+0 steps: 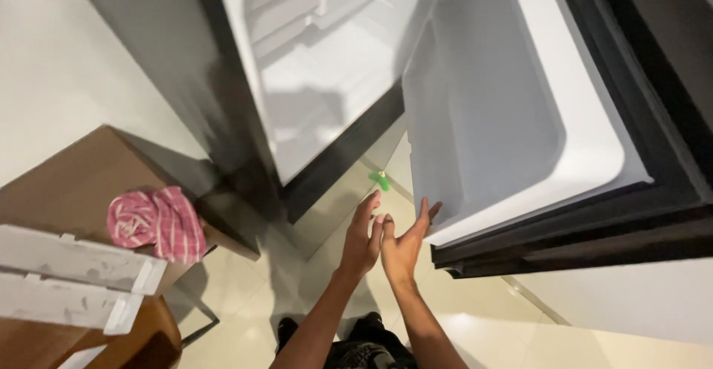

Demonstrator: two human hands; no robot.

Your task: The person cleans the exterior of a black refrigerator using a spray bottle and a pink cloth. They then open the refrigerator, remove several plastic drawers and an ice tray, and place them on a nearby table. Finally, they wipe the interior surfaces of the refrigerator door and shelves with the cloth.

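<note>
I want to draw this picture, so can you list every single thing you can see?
Small dark fridge with white empty inside: one, black and white, top middle, standing open.
Open fridge door with white inner lining: one, white with dark edge, right.
Small green plastic thing: one, green, on the floor below the fridge.
Pink striped cloth: one, pink and white, bunched on the wooden table.
Brown wooden table: one, brown, left.
White plastic fridge shelves: two, white, lower left on the table.
Pale tiled floor: cream, bottom.
Left hand: one, empty, fingers spread, near the door.
Right hand: one, empty, fingertips by the door's lower edge.
</note>
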